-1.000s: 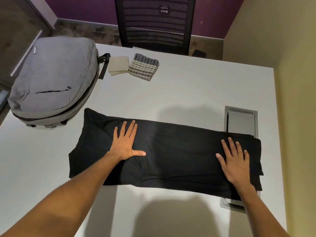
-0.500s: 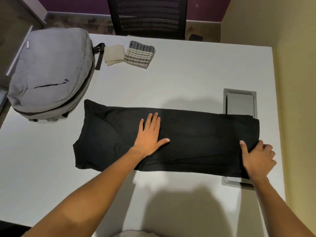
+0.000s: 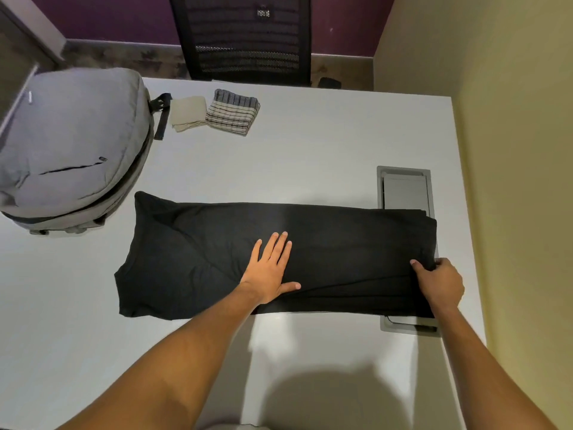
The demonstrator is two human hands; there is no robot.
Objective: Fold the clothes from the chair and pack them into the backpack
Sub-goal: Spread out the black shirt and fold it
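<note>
Black garment (image 3: pixel 341 243): folded into a long band across the bench (image 3: pixel 310 150); soft, light, limp, likely to sag. Left hand (image 3: pixel 269 268) flat, open, pinning its middle. Right hand (image 3: pixel 440 283) apparently pinching the right end; best lifted there. Backpack (image 3: pixel 71 144) at far left.

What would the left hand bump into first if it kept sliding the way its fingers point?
The left hand lies flat on the black garment, fingers aimed away and slightly right. Beyond the cloth's far edge the table looks bare, so probably nothing until the black chair.
</note>
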